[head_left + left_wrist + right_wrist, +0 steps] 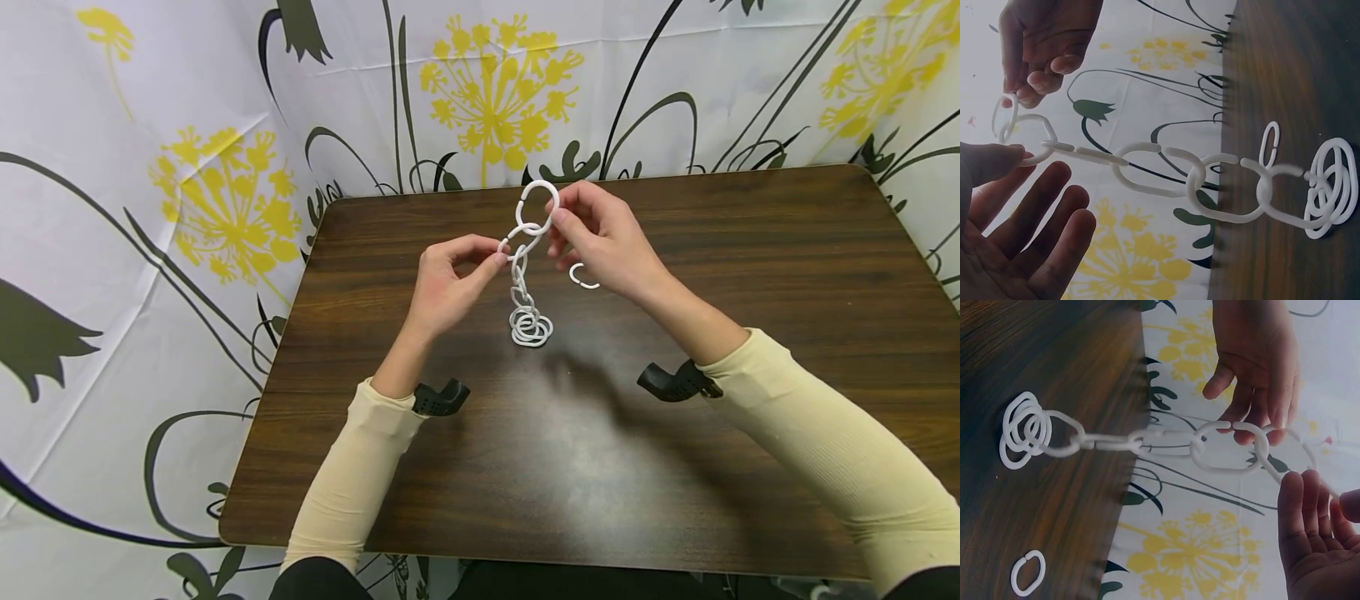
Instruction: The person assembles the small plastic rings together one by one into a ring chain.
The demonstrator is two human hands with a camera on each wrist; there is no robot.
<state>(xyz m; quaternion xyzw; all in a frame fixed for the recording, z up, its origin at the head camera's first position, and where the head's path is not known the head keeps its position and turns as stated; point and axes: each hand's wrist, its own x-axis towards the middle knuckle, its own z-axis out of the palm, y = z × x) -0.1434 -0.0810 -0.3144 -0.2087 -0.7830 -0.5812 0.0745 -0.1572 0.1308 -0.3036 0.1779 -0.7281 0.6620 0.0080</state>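
Observation:
A chain of white plastic links [518,293] hangs above the table, its lower links heaped in a small pile [531,340] on the wood. My left hand [447,287] pinches a link near the chain's top between thumb and forefinger, the other fingers spread in the left wrist view. My right hand [613,243] holds the topmost link [538,182] between thumb and fingertips, a little higher and to the right. These two links are hooked through each other. Small gaps show in several links [1200,429]. A single loose link [1040,565] lies on the table, partly under my right hand in the head view.
The brown wood-grain table [780,275] has its back edge against a white curtain [360,108] with yellow flowers and dark stems. Dark wrist mounts [442,398] stick out inward from both sleeves. Shadows of the arms fall on the tabletop.

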